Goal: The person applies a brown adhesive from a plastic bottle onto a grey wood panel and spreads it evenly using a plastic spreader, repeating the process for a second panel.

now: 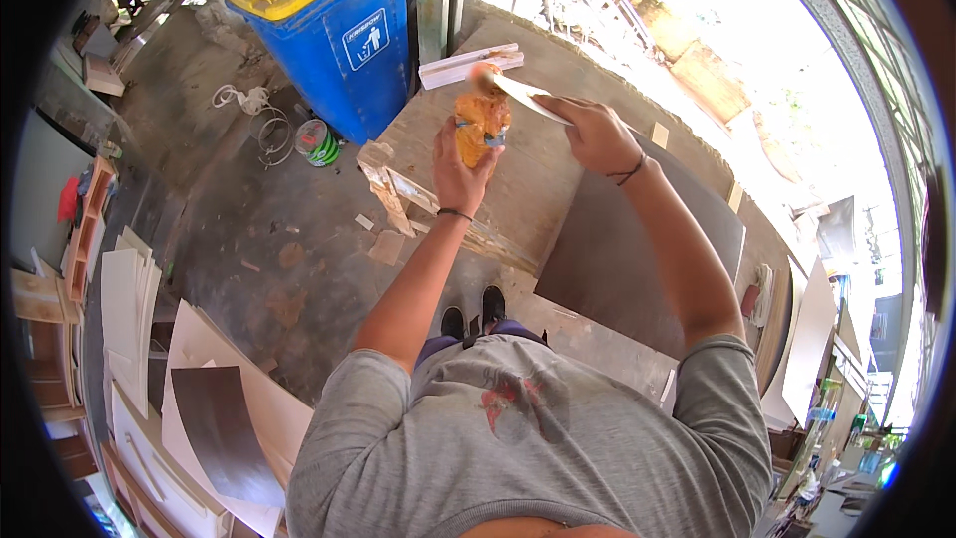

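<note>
My left hand (460, 167) is wrapped round a can (482, 130) thickly smeared with orange stuff and held above the wooden bench. A small grey-blue patch shows on the can's side. My right hand (601, 137) grips a long, flat, pale tool (533, 100). Its brownish-orange end (485, 78) is blurred over the can's top, so I cannot tell whether it is a brush or a spatula. Beneath my right forearm a dark brown panel (637, 249) lies on the bench (543, 189).
A blue bin (349, 50) with a yellow lid stands beyond the bench at the left. Pale strips (468, 66) lie near the bench's far edge. On the floor are a green-and-white tin (317, 143) and a coiled cord (269, 134). Loose boards (129, 319) lean at the left.
</note>
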`<state>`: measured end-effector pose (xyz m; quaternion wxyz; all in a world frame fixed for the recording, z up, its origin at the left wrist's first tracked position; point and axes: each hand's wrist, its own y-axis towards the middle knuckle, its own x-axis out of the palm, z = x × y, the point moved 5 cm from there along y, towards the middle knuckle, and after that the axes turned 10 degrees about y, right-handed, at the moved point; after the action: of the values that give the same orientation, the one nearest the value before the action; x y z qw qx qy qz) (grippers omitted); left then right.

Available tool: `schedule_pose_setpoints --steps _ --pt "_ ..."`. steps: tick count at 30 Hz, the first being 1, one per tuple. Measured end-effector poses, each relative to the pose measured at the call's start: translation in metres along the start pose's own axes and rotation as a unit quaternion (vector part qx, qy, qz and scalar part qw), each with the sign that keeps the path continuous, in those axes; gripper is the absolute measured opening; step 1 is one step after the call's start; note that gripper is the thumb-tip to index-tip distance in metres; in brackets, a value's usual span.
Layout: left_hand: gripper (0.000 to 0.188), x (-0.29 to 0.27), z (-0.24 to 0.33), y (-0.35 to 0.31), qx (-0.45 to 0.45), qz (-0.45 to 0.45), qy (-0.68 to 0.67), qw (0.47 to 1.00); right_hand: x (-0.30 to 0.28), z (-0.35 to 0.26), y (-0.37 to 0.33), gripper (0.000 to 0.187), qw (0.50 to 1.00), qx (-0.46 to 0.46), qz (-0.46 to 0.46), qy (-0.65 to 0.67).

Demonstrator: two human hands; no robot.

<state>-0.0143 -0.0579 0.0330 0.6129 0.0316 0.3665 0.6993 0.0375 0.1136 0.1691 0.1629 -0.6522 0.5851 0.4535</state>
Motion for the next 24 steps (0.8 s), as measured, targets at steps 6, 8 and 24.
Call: schedule_pose_setpoints --steps 6,8,24 --pt "0.078 -0.002 -0.011 -0.001 0.011 -0.034 0.018 0.999 -0.028 0.01 -0.061 0.043 0.992 0.042 0.096 -0.065" --pt "0.081 -0.003 -0.016 -0.006 0.002 -0.042 0.015 0.999 -0.03 0.0 -0.078 0.034 0.96 0.143 0.239 0.036" --pt "0.065 -0.042 0.043 -0.153 0.065 -0.557 -0.023 0.827 0.139 -0.075 -0.095 0.034 0.849 0.204 0.167 0.459"
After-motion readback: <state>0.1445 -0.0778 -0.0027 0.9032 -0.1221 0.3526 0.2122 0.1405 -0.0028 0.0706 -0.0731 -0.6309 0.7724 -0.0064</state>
